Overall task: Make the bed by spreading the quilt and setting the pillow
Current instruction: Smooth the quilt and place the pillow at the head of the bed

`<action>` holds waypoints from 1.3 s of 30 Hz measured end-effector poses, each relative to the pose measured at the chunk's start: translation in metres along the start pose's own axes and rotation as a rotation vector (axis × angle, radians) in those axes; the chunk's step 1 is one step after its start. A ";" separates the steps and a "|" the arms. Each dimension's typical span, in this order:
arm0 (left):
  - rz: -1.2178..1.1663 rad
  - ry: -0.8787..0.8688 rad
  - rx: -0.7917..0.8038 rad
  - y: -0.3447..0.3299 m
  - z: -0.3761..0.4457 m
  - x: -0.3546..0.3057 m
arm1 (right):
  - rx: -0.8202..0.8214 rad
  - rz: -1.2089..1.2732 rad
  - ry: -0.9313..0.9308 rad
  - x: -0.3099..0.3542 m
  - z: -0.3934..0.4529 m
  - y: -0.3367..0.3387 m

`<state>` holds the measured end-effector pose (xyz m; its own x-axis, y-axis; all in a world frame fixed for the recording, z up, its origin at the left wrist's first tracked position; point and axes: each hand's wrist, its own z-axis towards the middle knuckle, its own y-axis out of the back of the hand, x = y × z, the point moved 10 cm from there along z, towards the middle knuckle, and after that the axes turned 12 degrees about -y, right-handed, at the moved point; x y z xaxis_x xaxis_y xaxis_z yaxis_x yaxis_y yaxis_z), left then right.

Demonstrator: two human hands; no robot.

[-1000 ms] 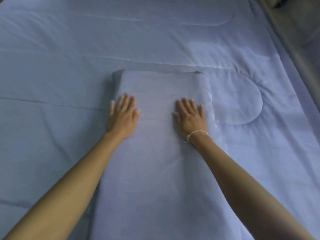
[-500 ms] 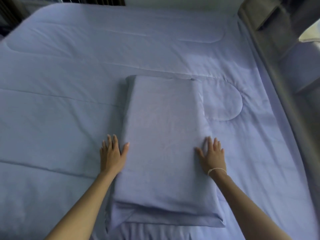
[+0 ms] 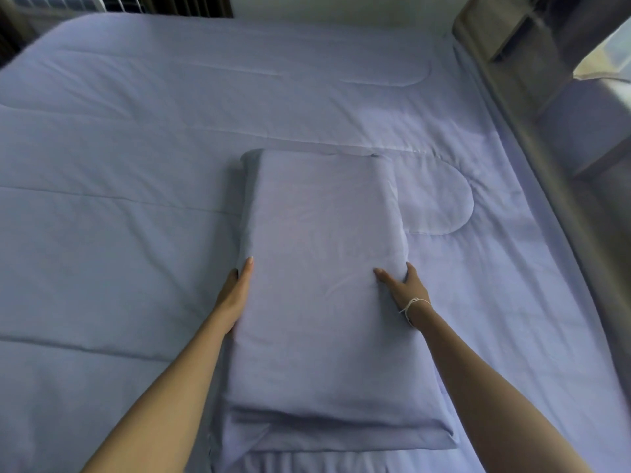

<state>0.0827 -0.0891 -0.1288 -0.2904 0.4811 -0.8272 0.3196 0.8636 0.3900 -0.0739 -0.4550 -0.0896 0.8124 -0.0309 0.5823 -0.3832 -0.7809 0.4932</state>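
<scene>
pillow (image 3: pixel 324 268) plain lavender-blue; quilt (image 3: pixel 136 148) same shade, curved stitch lines; wrist string (image 3: pixel 411 303) seemingly white.

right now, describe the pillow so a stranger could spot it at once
A lilac quilt fills the view. On it lies the pillow, a same-coloured rectangle flanked by the left hand and right hand. Unlike the flat quilt, it stands raised with a shadowed edge.

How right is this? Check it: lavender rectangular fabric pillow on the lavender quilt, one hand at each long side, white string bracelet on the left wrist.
Wrong wrist: the head view shows the white string bracelet at the right hand's wrist. The pillow, quilt and left hand are as stated.
</scene>
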 end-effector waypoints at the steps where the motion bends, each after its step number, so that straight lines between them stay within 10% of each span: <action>1: -0.062 0.034 0.024 -0.003 0.022 0.030 | 0.014 0.008 -0.011 -0.003 0.002 0.000; 21: -0.413 -0.082 0.028 -0.052 -0.023 -0.062 | -0.051 0.108 0.097 0.011 -0.015 0.072; 39: -0.727 0.062 0.623 -0.503 -0.190 -0.206 | -0.641 -0.403 0.195 -0.026 -0.057 0.516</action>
<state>-0.1899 -0.5942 -0.0776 -0.6483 -0.1184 -0.7521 0.4592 0.7272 -0.5103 -0.3182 -0.8220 0.1864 0.8736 0.3356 0.3525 -0.3022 -0.1937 0.9333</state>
